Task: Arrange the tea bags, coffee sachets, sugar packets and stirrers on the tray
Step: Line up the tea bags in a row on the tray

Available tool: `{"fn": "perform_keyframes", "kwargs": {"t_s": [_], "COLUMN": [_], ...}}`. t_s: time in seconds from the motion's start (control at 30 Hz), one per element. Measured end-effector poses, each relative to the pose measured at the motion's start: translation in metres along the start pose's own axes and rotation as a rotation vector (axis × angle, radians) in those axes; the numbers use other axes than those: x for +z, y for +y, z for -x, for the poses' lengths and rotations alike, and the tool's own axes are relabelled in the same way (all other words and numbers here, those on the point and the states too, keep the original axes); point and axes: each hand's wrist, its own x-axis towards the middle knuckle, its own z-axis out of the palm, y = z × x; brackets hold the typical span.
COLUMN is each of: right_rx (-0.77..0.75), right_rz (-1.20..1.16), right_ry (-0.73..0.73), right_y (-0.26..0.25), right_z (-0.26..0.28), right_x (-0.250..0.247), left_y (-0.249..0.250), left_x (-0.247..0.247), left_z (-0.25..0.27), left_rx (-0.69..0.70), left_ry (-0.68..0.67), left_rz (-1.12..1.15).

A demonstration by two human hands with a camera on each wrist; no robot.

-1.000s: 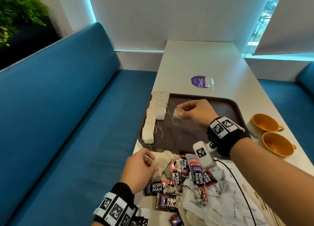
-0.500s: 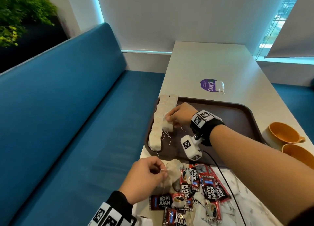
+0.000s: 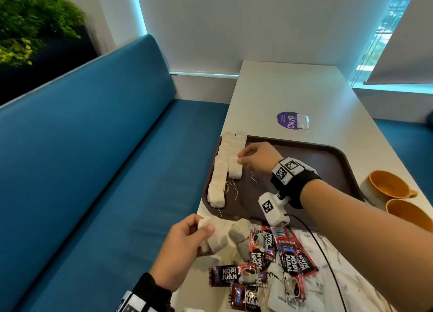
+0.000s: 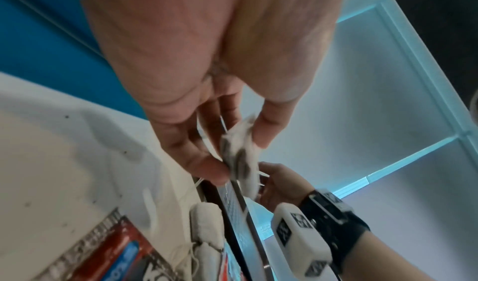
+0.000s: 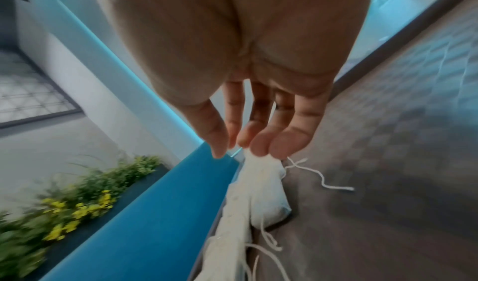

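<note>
Head: two tea bag rows [image 3: 221,171] are held at left edge of tray [image 3: 316,171].
Left wrist: loose tea bag [image 4: 240,154] is pinched by left hand [image 4: 207,70] above desk [image 4: 38,162].
Right wrist: inner-row bag [image 5: 266,195] is touched by right hand [image 5: 245,70], fingers straight.

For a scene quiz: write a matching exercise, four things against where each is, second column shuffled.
1 left hand
2 right hand
3 coffee sachets
4 orange cups

A on the table right of the tray
B touching the tea bag rows on the tray
C pinching a tea bag
D piled on the table's near end

Pairs: 1-C, 2-B, 3-D, 4-A
</note>
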Motion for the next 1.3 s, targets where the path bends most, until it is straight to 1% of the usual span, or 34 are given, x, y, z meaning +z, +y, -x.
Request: {"fn": "perform_keyframes", "kwargs": {"t_s": [0.1,0.2,0.3,0.4,0.47,0.53,0.6,0.63,0.7,0.8,0.93,0.97,1.03,1.1,1.17,1.23,1.3], "right_rx": [-0.094,-0.123,-0.179,-0.265,-0.248,-0.230,-0.221,-0.217,-0.194,-0.150,-0.225,-0.241,-0.238,-0.215,-0.224,-0.246,-0.267], "right_rz": [0.058,0.158,0.352,0.541,0.637,0.781,0.877,0.889,0.836,0.672,0.553,0.495,0.303,0.084,-0.055,-0.099,-0.052], "right_ry": [-0.168,-0.321,-0.427,-0.437,-0.434,-0.423,-0.412,-0.395,-0.337,-0.263,-0.235,-0.222,-0.200,-0.222,-0.263,-0.319,-0.420], "right_y": [-0.007,-0.008,-0.005,-0.003,-0.002,-0.002,-0.001,0.000,0.002,0.003,0.008,0.009,0.009,0.003,-0.002,-0.005,-0.004], "right_z": [0.046,0.091,0.119,0.130,0.131,0.134,0.137,0.139,0.143,0.146,0.155,0.158,0.168,0.183,0.201,0.217,0.231], "right_x": [-0.007,-0.006,0.005,0.020,0.027,0.030,0.031,0.032,0.031,0.024,0.015,0.012,0.005,-0.003,-0.010,-0.013,-0.013], "left_y": [0.006,0.008,0.007,0.004,0.001,-0.004,-0.008,-0.010,-0.013,-0.013,-0.014,-0.015,-0.016,-0.018,-0.018,-0.018,-0.018], "left_x": [0.000,0.001,0.001,0.002,0.002,0.001,0.000,0.000,-0.001,0.002,0.010,0.011,0.016,0.021,0.027,0.032,0.037], "left_z": [0.011,0.024,0.037,0.048,0.053,0.057,0.062,0.064,0.067,0.072,0.076,0.076,0.077,0.079,0.081,0.084,0.089], "left_rx": [0.010,-0.007,-0.058,-0.103,-0.110,-0.096,-0.086,-0.088,-0.099,-0.104,-0.097,-0.096,-0.096,-0.095,-0.097,-0.108,-0.121], "left_ry": [-0.010,-0.010,0.003,0.003,0.002,0.001,0.000,-0.002,-0.006,-0.016,-0.003,0.010,0.027,0.038,0.036,-0.008,-0.113], "left_rz": [0.200,0.366,0.429,0.450,0.473,0.472,0.423,0.398,0.361,0.307,0.272,0.270,0.274,0.287,0.307,0.324,0.331]}}
